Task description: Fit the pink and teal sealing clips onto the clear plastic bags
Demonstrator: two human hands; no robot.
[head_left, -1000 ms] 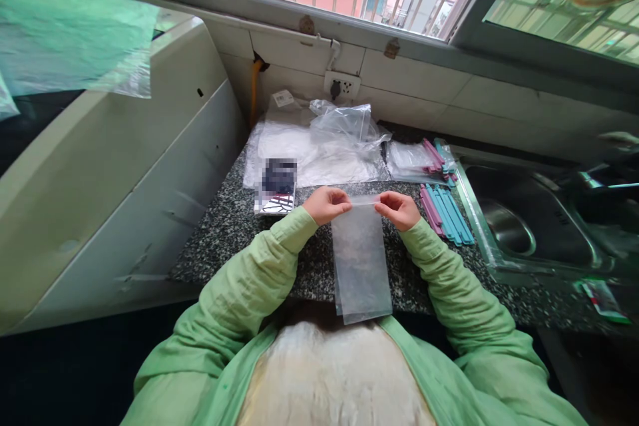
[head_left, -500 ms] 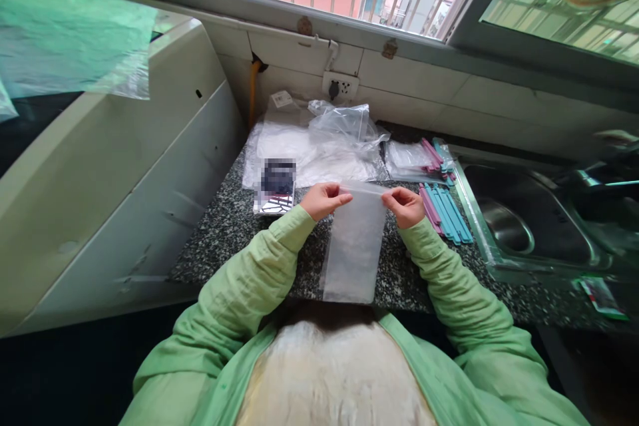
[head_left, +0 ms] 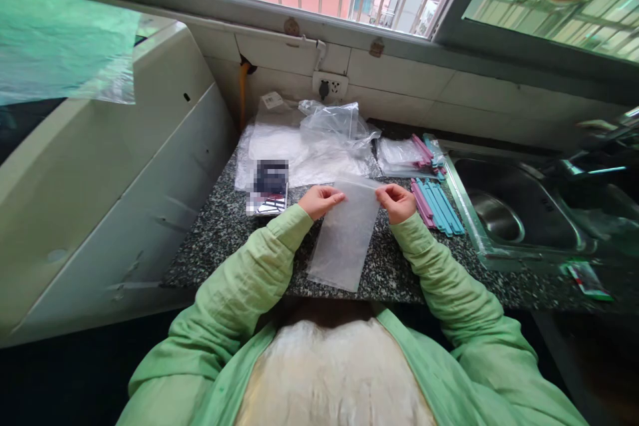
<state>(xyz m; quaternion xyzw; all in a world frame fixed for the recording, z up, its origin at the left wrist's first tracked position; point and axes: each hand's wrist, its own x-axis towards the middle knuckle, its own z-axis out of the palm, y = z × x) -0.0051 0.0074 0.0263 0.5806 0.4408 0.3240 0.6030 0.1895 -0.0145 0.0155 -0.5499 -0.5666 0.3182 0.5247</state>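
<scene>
Clear plastic makes up the bag [head_left: 343, 239], which hangs over the speckled counter [head_left: 224, 233]. The left hand [head_left: 322, 200] pinches its top left corner. The right hand [head_left: 397, 202] pinches the top right corner. Farther back lie blue and pink sticks [head_left: 436, 206], then a pile of bags [head_left: 319, 146].

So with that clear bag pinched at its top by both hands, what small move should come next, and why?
Probably part the top edges. The left hand and right hand each pinch a top corner of the clear bag, which looks flat and empty, and the coloured sticks lie beside it.
</scene>
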